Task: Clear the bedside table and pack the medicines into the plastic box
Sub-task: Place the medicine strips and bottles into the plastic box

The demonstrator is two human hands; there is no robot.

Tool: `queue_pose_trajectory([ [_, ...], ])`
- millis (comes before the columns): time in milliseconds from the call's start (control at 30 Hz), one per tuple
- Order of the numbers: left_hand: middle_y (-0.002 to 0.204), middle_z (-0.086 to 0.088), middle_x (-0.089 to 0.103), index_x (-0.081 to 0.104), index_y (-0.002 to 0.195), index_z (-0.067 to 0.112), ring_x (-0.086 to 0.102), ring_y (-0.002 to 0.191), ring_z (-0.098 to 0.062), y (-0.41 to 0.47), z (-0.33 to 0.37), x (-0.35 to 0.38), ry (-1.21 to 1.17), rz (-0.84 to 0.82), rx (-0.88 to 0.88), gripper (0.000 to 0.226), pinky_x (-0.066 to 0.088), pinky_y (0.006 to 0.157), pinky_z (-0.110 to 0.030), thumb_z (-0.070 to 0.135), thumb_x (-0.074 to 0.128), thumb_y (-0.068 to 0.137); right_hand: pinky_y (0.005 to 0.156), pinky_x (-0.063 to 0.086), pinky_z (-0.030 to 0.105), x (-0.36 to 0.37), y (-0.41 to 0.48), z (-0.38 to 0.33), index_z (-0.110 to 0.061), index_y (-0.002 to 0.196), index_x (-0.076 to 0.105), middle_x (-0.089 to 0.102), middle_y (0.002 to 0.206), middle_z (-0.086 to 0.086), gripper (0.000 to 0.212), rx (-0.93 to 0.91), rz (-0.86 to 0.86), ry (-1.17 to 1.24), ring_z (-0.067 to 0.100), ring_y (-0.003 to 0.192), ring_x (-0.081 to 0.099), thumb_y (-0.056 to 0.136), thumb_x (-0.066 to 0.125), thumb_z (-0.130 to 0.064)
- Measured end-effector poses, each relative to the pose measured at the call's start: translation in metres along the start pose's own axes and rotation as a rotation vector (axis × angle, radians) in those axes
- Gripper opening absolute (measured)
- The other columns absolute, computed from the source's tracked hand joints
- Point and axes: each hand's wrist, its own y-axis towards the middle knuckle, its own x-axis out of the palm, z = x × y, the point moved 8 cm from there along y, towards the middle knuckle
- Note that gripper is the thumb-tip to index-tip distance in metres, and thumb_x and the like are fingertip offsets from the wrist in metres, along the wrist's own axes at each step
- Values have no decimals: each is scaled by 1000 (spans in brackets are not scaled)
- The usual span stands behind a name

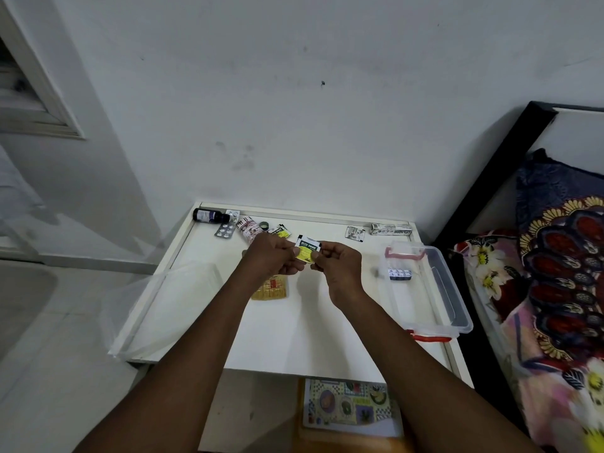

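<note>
Swab sachet (307, 251): white, black and yellow, reads "ALCO SWAB"; I see it upright above the surface (294, 338), pinched between left grip (274, 259) and right grip (340, 266).
Plastic box (457, 308): clear, red handles, lid off, at the surface's right edge.
Blister strip (399, 274): silver, inside the box's far end.
Bottle (209, 215): dark, on its side, back-left corner.
Yellow pack (270, 289): flat, mid-surface, partly hidden from me.
Boxed tube (390, 229): lying along the back rim.

Pinching fingers of the left hand (274, 261) and right hand (340, 269) hide the lower corners of the swab sachet (308, 247) from us. The left wrist covers part of a yellow packet (273, 291). We cannot read the long carton (390, 229) (print too small), and the right edge cuts the bedcover (555, 289).
</note>
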Motion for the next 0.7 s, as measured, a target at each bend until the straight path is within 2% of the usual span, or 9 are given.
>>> queue_pose_trajectory([
  [100,77,-27,73,66,104,-12,74,62,-25,-2,-3,-4,-43,17,-47,14,63,59,-30,-1,64,95,60,58,27,4,2,1,-11,87,73,73,71,1,22,-10,-39,-1,16,64,68,83,72,11],
  [200,63,-21,72,65,91,-8,69,51,-24,-2,-4,-28,-130,159,-86,4,60,52,-29,-6,63,93,66,58,33,4,11,2,-9,87,76,75,79,8,15,-27,-28,-142,20,70,68,87,69,4],
  [267,62,-19,70,65,84,-5,64,49,-24,-2,-5,-54,-173,287,-99,7,58,50,-29,-7,64,91,84,56,36,2,19,-5,-6,99,76,76,98,12,15,-182,3,-508,23,88,69,92,64,0],
  [333,65,-18,68,66,78,-2,63,45,-23,-4,-9,-78,-189,389,-103,12,56,44,-27,-8,66,88,102,46,34,12,25,-7,-5,122,69,68,126,12,29,-359,-69,-902,28,118,62,96,58,-2],
  [400,59,-13,69,66,79,-2,64,41,-19,-5,-15,-90,-206,411,-108,11,56,43,-26,-9,67,87,112,38,38,30,31,7,-13,143,56,47,153,9,42,-387,-231,-1138,29,142,42,101,52,-9],
  [467,67,-17,71,67,89,-7,66,44,-19,-6,-22,-94,-197,386,-115,1,59,46,-27,-8,68,88,112,37,44,46,35,21,-22,145,54,35,162,5,42,-337,-295,-1304,27,148,32,104,50,-23],
  [533,78,-22,71,67,96,-9,67,49,-21,-6,-28,-98,-166,377,-117,7,61,49,-27,-6,68,90,104,42,45,55,40,23,-16,130,65,51,148,9,33,-314,-223,-1327,32,139,42,102,54,-29],
  [600,81,-24,70,67,99,-10,67,54,-24,-6,-30,-104,-145,378,-114,10,61,52,-28,-5,68,91,90,49,40,58,43,19,-12,109,75,67,122,9,22,-313,-131,-1262,34,121,56,97,59,-20],
  [700,86,-26,72,67,102,-10,68,58,-26,-6,-32,-107,-134,359,-115,12,62,54,-27,-4,67,92,82,54,39,49,46,15,-4,93,80,74,102,16,12,-290,-47,-996,32,102,67,84,73,-7],
])
